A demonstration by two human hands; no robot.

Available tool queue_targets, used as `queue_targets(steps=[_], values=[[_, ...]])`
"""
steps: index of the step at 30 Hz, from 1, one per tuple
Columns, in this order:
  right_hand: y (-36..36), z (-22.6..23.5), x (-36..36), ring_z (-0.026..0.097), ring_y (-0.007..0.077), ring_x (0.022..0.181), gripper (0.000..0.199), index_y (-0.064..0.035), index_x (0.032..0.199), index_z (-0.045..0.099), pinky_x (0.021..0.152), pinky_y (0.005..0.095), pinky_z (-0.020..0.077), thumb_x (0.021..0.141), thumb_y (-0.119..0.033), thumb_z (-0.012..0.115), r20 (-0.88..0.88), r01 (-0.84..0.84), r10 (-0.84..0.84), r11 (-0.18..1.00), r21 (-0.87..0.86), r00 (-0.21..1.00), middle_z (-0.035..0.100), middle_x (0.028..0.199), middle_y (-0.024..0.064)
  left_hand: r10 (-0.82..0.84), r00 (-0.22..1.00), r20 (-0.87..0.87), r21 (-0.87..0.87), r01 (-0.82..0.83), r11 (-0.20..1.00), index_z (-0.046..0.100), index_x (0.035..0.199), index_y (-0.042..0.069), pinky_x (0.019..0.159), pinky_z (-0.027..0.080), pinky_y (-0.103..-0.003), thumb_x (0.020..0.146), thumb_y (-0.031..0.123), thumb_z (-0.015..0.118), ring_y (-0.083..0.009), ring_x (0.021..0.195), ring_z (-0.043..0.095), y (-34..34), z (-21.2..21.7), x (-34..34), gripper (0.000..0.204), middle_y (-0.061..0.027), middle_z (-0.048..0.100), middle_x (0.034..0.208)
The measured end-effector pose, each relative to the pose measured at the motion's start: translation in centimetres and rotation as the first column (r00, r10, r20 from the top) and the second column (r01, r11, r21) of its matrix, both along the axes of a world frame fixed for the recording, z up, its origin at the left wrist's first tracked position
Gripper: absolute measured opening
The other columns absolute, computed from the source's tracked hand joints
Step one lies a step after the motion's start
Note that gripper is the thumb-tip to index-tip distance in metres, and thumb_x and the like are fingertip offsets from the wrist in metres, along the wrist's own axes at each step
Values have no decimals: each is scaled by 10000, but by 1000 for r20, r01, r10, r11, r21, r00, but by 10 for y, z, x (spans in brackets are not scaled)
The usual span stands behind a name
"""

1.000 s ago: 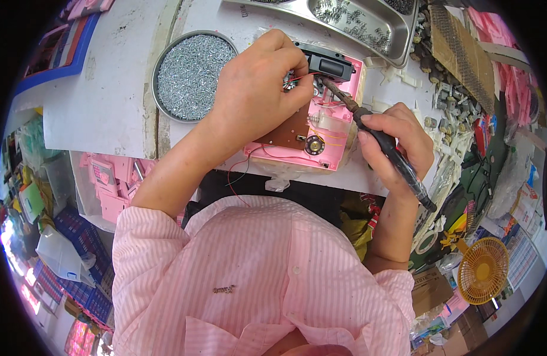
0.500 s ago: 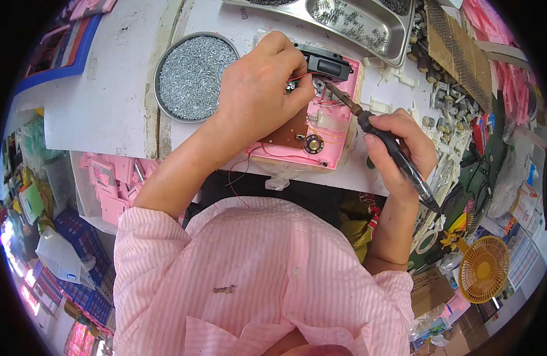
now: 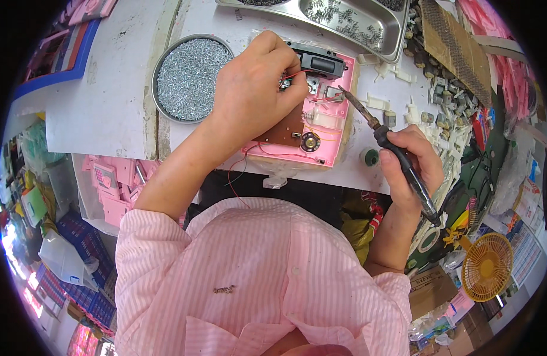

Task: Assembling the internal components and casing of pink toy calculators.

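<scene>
A pink plastic housing (image 3: pixel 338 127) lies on the bench with a brown circuit board (image 3: pixel 282 132), a small round disc part (image 3: pixel 310 142) and thin wires inside. Across its far end sits a black rectangular part (image 3: pixel 321 63). My left hand (image 3: pixel 252 83) is over the housing's left side, thumb and finger pinched on a thin red wire (image 3: pixel 298 74); its fingertips are partly hidden. In my right hand (image 3: pixel 417 163) is a soldering iron (image 3: pixel 382 135), wrapped by the fingers. The iron's tip is over the housing's right side, beside a small metal part (image 3: pixel 333 92).
Left of the housing stands a round tray (image 3: pixel 155 89) of small metal pins or screws. A steel tray (image 3: pixel 397 50) with springs is at the back. White plastic pieces (image 3: pixel 378 102) and a green-topped spool (image 3: pixel 370 157) lie to the right. A bin of pink parts (image 3: pixel 113 187) is lower left.
My right hand has drawn the soldering iron to the right and slightly nearer me, away from my left fingers. My left hand keeps its pinch. The spool is now uncovered.
</scene>
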State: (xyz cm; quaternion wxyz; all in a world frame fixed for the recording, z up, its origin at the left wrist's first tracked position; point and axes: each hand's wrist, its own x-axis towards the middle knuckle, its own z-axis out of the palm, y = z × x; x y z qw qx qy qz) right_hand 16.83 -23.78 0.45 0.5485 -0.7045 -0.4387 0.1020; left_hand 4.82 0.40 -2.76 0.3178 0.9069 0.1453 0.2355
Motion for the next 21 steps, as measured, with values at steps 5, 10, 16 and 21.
queue_targets(steps=[5,10,16,21], values=[[-1,0,-1,547,178,657,257,40,967,689,590,282,391,742,-20,797,-4,19,-19,1000,5,1000,671,795,106,-3,1000,5,-6,3,1000,654,800,63,623,519,-385,779,160,737,-266,732,636,0,1,-1,129,-69,599,893],[-17,7,1,544,178,667,258,42,990,679,595,279,377,760,-19,778,-2,33,-33,999,-21,999,650,784,103,-8,980,197,47,-1,999,651,864,81,623,523,-372,769,179,765,-262,743,636,-6,17,-11,177,-60,604,904],[-36,10,-1,539,172,679,260,49,1009,664,600,274,367,768,8,752,-29,103,-103,994,20,994,624,773,105,-297,947,-121,-14,298,954,654,908,65,636,525,-355,794,94,757,-245,717,634,-48,25,-25,156,-76,605,889],[-45,11,-2,533,168,669,269,57,1013,663,596,271,373,759,27,748,5,102,-102,995,13,995,624,775,103,-349,931,-111,-5,351,936,650,875,42,589,499,-348,827,55,720,-228,691,633,-44,12,-13,86,-67,610,899]])
